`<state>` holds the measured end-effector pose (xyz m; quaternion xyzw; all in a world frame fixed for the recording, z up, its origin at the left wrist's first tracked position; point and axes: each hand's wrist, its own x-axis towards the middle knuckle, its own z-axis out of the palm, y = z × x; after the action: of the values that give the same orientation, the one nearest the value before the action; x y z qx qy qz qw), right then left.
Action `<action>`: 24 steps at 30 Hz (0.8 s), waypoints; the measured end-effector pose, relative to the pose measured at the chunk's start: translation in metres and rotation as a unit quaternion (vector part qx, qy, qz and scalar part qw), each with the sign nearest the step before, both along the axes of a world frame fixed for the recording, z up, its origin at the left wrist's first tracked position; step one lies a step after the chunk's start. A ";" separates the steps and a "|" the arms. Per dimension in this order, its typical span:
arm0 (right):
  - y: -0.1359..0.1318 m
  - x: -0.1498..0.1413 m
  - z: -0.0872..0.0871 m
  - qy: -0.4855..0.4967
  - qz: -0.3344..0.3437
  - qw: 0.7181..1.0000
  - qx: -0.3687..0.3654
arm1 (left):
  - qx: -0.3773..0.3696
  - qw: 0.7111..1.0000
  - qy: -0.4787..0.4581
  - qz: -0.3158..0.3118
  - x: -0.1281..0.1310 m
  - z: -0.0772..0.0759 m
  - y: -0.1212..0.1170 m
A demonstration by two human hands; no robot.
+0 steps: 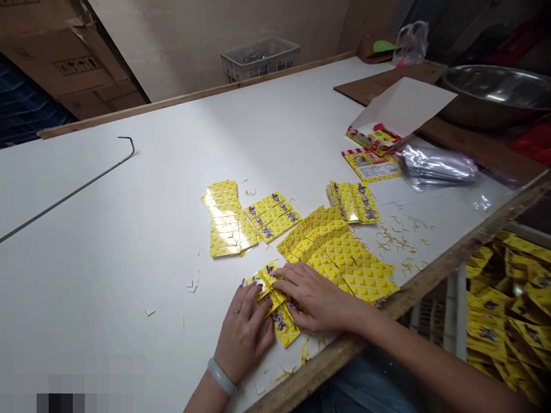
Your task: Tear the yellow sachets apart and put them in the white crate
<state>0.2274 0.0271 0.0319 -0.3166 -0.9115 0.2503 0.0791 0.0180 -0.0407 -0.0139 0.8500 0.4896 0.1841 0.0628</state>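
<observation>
A small stack of yellow printed card (pixel 279 322), creased and marked with dark cartoon figures, lies on the white table near its front edge. My left hand (pixel 247 321), wearing a ring and a pale bangle, grips its left side with curled fingers. On its right side, my right hand (pixel 316 298) has its fingers bent over the top and the thumb at the near side. The hands partly cover the card. Behind my right hand spreads a pile of yellow waffle-patterned card sheets (pixel 340 252). More yellow card lies beyond: a figured piece (pixel 272 217), a shiny stack (pixel 226 221) and a folded stack (pixel 355 202).
Paper scraps (pixel 402 235) litter the table. An open printed box (pixel 383 129), clear plastic sleeves (pixel 439 166) and a metal bowl (pixel 499 92) stand at the right. A bent metal rod (pixel 81 186) lies left. Below the edge, a crate (pixel 461 312) holds yellow pieces.
</observation>
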 end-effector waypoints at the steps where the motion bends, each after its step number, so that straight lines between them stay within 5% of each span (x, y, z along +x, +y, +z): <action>1: 0.002 -0.001 0.001 0.008 0.003 1.000 -0.005 | -0.001 1.000 0.005 -0.007 0.001 0.000 0.001; 10: 0.037 -0.020 -0.008 0.015 0.031 0.999 -0.040 | -0.031 0.999 0.022 0.014 0.008 0.003 0.004; 17: 0.031 -0.025 -0.019 0.042 -0.032 0.998 -0.034 | -0.036 0.999 0.014 0.036 0.011 -0.001 0.004; 24: 0.050 -0.039 -0.015 -0.044 -0.087 0.984 -0.152 | -0.104 0.991 -0.044 0.066 0.014 0.009 0.013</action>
<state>0.1881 0.0773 0.0169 -0.4140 -0.8345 0.3634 0.0113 0.0322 -0.0276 -0.0047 0.7959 0.5577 0.1728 0.1604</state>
